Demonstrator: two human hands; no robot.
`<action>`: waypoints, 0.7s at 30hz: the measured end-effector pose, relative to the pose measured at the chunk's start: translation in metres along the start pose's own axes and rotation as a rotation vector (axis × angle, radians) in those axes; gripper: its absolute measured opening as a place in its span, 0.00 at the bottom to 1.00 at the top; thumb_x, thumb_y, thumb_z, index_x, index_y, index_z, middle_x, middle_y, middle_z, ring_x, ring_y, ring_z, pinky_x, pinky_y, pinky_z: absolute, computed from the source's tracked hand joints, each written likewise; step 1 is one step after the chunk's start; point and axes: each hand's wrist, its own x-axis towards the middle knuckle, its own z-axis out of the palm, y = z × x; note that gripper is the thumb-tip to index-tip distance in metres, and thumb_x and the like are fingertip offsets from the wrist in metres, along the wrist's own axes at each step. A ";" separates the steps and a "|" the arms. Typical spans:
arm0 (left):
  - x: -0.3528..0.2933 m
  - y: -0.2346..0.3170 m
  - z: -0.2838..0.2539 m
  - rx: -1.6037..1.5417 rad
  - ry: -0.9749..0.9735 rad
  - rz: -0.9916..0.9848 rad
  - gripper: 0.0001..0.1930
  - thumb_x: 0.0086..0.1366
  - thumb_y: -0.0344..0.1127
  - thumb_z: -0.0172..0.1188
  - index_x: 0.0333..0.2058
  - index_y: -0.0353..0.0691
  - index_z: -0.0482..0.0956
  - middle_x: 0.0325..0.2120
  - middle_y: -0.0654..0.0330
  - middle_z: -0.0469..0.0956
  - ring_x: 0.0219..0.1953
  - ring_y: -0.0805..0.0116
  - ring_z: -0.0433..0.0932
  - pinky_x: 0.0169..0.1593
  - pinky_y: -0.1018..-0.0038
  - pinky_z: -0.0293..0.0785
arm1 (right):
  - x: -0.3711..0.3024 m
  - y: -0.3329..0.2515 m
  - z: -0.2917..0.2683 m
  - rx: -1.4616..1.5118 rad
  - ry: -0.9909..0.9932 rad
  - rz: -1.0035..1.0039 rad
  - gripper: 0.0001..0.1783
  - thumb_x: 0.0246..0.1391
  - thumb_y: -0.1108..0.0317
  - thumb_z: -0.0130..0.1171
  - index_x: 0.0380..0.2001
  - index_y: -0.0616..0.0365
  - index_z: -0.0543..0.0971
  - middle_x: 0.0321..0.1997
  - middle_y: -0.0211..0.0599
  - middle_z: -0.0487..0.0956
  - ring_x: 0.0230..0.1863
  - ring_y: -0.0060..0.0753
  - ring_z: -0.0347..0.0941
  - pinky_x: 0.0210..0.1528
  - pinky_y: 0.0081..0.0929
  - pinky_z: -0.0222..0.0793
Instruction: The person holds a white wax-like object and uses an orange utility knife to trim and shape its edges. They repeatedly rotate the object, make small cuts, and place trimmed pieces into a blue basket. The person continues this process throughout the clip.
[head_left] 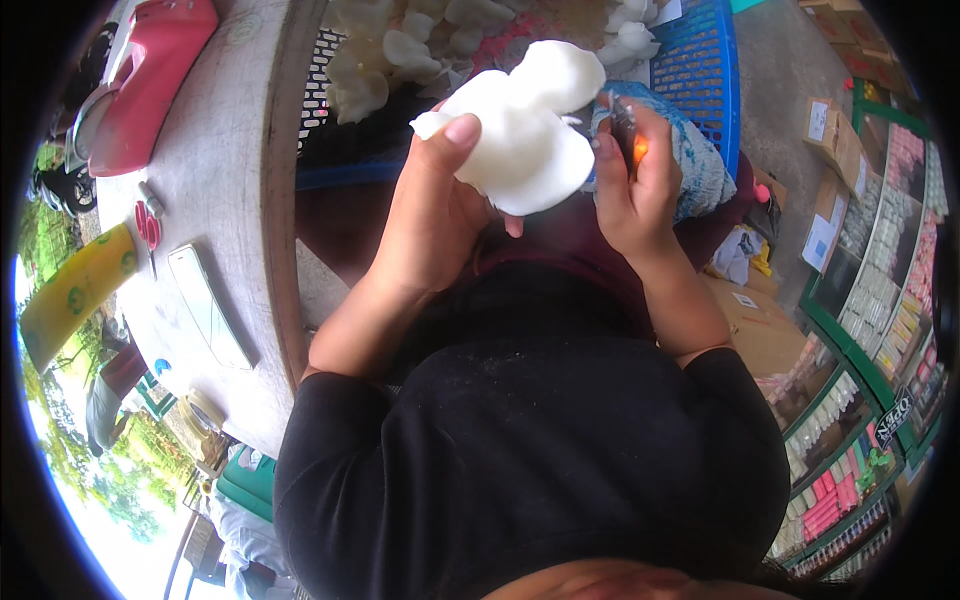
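Note:
My left hand (440, 200) grips a smooth white piece with rounded lobes (535, 150), thumb on its near left edge and the other fingers underneath. Its material cannot be told for certain; it looks like wax or foam. Close to the piece's right side, my right hand (645, 185) is closed around a small tool with an orange part (639, 150); fingers hide most of it, so its kind is unclear. Beyond both hands, a blue plastic basket (722, 90) holds more white lobed pieces (410, 50). A blue and white cloth (705, 180) lies beside my right hand.
On the worn table (250, 150) at my left are a red and grey object (160, 85), red-handled scissors (149, 228), a pale flat rectangular device (212, 305) and a tape roll (205, 410). Cardboard boxes (765, 325) and green-framed shelves of packaged goods (870, 290) stand right.

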 end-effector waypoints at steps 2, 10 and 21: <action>0.000 0.003 0.003 -0.113 0.074 -0.050 0.30 0.58 0.57 0.48 0.49 0.38 0.65 0.40 0.59 0.73 0.39 0.70 0.74 0.27 0.74 0.69 | 0.008 -0.003 -0.007 0.067 -0.059 0.000 0.17 0.56 0.69 0.50 0.48 0.65 0.69 0.37 0.44 0.75 0.38 0.36 0.73 0.38 0.25 0.68; -0.002 0.004 -0.001 -0.261 0.055 -0.162 0.34 0.59 0.64 0.40 0.46 0.36 0.68 0.37 0.59 0.74 0.32 0.71 0.70 0.26 0.74 0.67 | 0.023 -0.005 -0.010 -0.353 -0.043 -0.305 0.25 0.50 0.64 0.56 0.54 0.48 0.72 0.22 0.30 0.65 0.23 0.28 0.63 0.25 0.22 0.63; -0.004 0.004 -0.001 -0.240 0.007 -0.244 0.31 0.58 0.60 0.43 0.44 0.35 0.67 0.33 0.59 0.73 0.25 0.71 0.68 0.27 0.73 0.68 | 0.044 -0.011 -0.035 -0.598 -0.174 -0.574 0.31 0.41 0.63 0.60 0.54 0.46 0.72 0.18 0.25 0.64 0.19 0.26 0.63 0.21 0.24 0.63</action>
